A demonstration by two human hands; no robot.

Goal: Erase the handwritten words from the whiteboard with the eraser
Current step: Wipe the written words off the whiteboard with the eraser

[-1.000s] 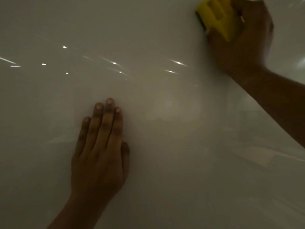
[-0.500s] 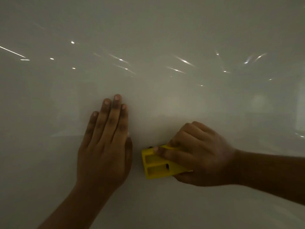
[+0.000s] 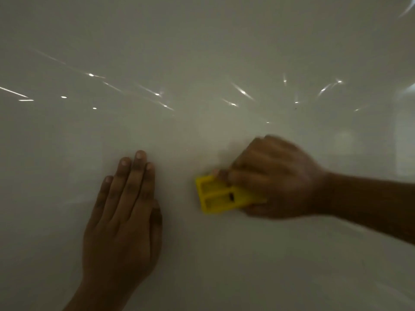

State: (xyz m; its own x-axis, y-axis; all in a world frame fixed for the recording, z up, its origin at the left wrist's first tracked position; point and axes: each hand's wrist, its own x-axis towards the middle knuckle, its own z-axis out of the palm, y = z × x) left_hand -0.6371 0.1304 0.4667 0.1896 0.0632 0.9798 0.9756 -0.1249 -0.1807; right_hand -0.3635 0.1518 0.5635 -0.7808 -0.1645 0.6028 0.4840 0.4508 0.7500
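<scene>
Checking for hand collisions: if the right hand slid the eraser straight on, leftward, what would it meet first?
Probably the left hand, flat on the whiteboard; bare board separates it from the yellow eraser in the right hand.

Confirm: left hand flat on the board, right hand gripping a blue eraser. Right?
Not quite. The eraser is yellow, not blue, as the head view shows. The rest holds: left hand flat on the board, right hand gripping the eraser.

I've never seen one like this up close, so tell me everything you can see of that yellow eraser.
The eraser is a bright yellow block, seemingly plastic, with two rectangular recesses in its exposed back and a small dark slot in the lower one. It lies flat against the whiteboard, slightly tilted. The right hand grips its right end, fingers over the top edge. It looks motion-blurred. The left hand rests apart from it.
</scene>
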